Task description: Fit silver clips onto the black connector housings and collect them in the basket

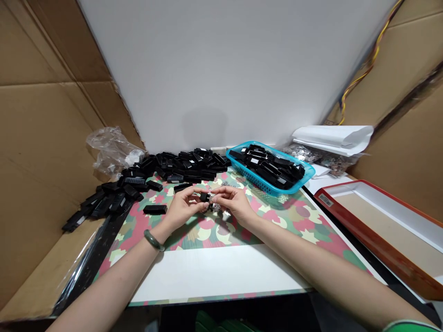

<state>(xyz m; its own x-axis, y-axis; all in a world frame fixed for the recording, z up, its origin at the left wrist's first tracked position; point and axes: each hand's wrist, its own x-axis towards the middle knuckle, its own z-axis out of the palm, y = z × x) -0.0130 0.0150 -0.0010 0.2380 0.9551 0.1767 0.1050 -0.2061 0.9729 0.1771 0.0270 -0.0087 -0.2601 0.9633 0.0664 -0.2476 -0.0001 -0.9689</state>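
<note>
Both hands meet at table centre: left hand [183,205] and right hand [231,201] each pinch the small black part [204,197] between fingertips. Loose black parts [180,167] lie at 11 o'clock; blue basket [309,176] at 1 o'clock.

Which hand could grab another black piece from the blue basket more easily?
Probably the right hand. The blue basket sits on its side. The left hand pinches the small black part and lies farther away.
</note>
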